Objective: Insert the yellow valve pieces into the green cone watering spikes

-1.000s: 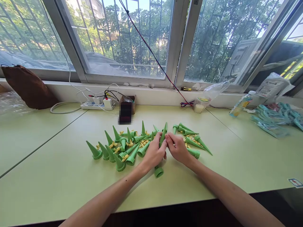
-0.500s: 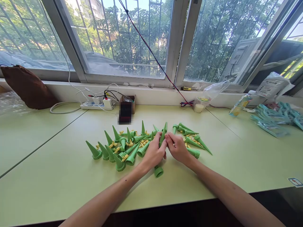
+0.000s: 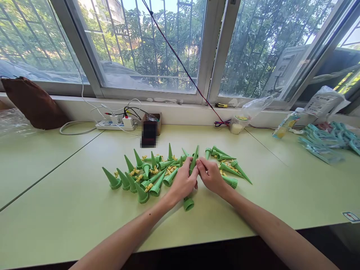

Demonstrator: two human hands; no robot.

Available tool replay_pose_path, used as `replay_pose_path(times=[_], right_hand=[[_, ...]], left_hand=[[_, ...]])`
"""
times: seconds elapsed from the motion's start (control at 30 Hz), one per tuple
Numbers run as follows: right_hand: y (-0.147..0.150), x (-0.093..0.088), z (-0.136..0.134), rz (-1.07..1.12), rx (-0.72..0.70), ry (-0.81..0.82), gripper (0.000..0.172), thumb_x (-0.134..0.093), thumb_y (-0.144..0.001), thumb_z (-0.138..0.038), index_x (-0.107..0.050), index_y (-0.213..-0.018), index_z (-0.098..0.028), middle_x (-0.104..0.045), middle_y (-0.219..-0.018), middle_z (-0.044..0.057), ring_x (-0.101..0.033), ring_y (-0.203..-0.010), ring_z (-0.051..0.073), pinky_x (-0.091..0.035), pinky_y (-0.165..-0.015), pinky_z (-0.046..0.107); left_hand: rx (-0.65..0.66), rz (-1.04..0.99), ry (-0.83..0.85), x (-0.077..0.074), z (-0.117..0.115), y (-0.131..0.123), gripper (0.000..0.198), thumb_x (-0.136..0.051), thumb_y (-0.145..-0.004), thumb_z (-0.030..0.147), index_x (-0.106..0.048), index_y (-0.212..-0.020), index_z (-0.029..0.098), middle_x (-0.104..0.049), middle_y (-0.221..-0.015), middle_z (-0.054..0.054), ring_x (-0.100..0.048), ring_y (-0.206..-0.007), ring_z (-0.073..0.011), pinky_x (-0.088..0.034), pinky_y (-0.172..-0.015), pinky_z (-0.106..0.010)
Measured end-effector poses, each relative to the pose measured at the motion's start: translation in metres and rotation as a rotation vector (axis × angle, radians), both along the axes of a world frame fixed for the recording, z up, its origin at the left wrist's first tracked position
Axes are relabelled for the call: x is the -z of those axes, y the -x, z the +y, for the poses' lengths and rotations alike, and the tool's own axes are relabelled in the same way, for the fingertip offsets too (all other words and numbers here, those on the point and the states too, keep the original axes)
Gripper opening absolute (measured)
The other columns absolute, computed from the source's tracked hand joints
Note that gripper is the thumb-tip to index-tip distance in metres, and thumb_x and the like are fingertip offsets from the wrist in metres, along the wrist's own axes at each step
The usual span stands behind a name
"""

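My left hand [image 3: 184, 181] is closed around a green plastic watering spike [image 3: 194, 159], which points up and away from me. At the spike's side, my right hand [image 3: 210, 175] has thumb and forefinger pinched together; whatever lies between them is hidden. The two hands touch or nearly touch. Just below them a green spike [image 3: 188, 204] lies with its round open end towards me. To the left, several green spikes [image 3: 142, 193] stand or lie among small yellow valve pieces [image 3: 148, 187]. More spikes [image 3: 242, 171] and yellow bits lie on the right.
Along the sill stand a white power strip [image 3: 118, 125], a small box [image 3: 156, 122] and a plastic bag with a container [image 3: 238, 123]. Farther right are a bottle [image 3: 287, 123] and teal wrapped items [image 3: 326, 140]. A brown bag [image 3: 35, 105] sits far left on the table [image 3: 70, 217].
The two hands hold almost the same pose at the spike. Nothing else on the table has visibly moved.
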State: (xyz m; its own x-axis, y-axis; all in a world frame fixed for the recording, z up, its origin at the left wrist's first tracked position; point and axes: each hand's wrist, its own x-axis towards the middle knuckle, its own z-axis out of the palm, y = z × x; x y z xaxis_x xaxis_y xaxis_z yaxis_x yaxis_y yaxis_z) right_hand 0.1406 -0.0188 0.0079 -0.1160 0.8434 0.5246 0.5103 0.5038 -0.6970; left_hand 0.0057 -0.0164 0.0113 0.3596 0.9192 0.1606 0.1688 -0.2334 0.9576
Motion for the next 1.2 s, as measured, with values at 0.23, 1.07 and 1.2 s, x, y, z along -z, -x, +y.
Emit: replay_pose_path(times=[0.23, 1.07, 1.2], right_hand=[[-0.0005, 0.0006, 0.0005, -0.002, -0.010, 0.006, 0.033, -0.037, -0.099, -0.032, -0.038, -0.068, -0.022, -0.037, -0.051, -0.006, -0.032, -0.044, 0.010, -0.026, -0.048, 0.025], [-0.0004, 0.0004, 0.0001, 0.003, -0.010, 0.028, 0.032, -0.038, -0.098, -0.031, -0.037, -0.067, -0.021, -0.034, -0.051, -0.007, -0.029, -0.045, 0.009, -0.025, -0.047, 0.024], [-0.0011, 0.0010, 0.0001, -0.007, -0.009, 0.039, 0.032, -0.038, -0.098, -0.031, -0.037, -0.067, -0.021, -0.035, -0.052, -0.007, -0.030, -0.046, 0.009, -0.025, -0.048, 0.025]], left_hand=[[-0.004, 0.030, -0.003, -0.0009, -0.0002, -0.0006, 0.033, -0.042, -0.093, 0.038, -0.045, -0.120, 0.019, -0.055, -0.057, 0.005, -0.054, -0.042, -0.0105, -0.044, -0.046, -0.020], [-0.012, 0.078, 0.020, -0.0016, -0.0006, -0.0011, 0.036, -0.041, -0.094, 0.036, -0.043, -0.125, 0.018, -0.052, -0.046, 0.007, -0.053, -0.040, -0.0130, -0.042, -0.045, -0.020], [-0.011, 0.078, 0.034, -0.0014, -0.0003, -0.0015, 0.035, -0.041, -0.093, 0.035, -0.043, -0.124, 0.019, -0.051, -0.046, 0.008, -0.053, -0.039, -0.0137, -0.041, -0.043, -0.021]])
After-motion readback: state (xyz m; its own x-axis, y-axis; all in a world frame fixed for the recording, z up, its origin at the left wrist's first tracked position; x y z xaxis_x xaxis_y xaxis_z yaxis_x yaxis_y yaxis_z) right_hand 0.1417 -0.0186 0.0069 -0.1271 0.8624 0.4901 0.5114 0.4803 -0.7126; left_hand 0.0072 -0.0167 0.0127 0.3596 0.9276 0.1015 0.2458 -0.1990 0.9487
